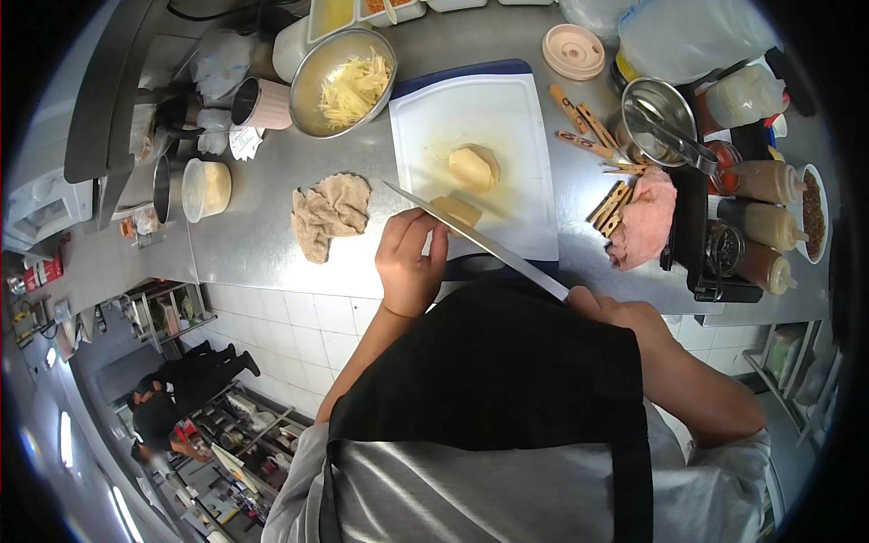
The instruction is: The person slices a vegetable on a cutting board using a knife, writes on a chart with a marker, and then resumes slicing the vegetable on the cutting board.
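My right hand (602, 308) is wrapped around the handle of a long knife (511, 260), and its blade slants up and left over the near part of a white cutting board (516, 118). Behind the blade lies a peeled potato piece (459, 211), partly hidden by it. The bent fingers of my left hand (409, 264) are closed at the left end of that piece, close to the blade. Farther up the board sits a larger peeled potato piece (472, 168) with a flat cut face. A steel bowl (303, 113) at the upper left holds pale cut strips (358, 89).
A crumpled brown cloth (330, 215) lies left of the board. To the right are wooden clothespins (570, 109), a pink cloth (644, 217), a steel pot (634, 149) with tongs, and sauce bottles (769, 224). Other people (167, 407) stand in the background at lower left.
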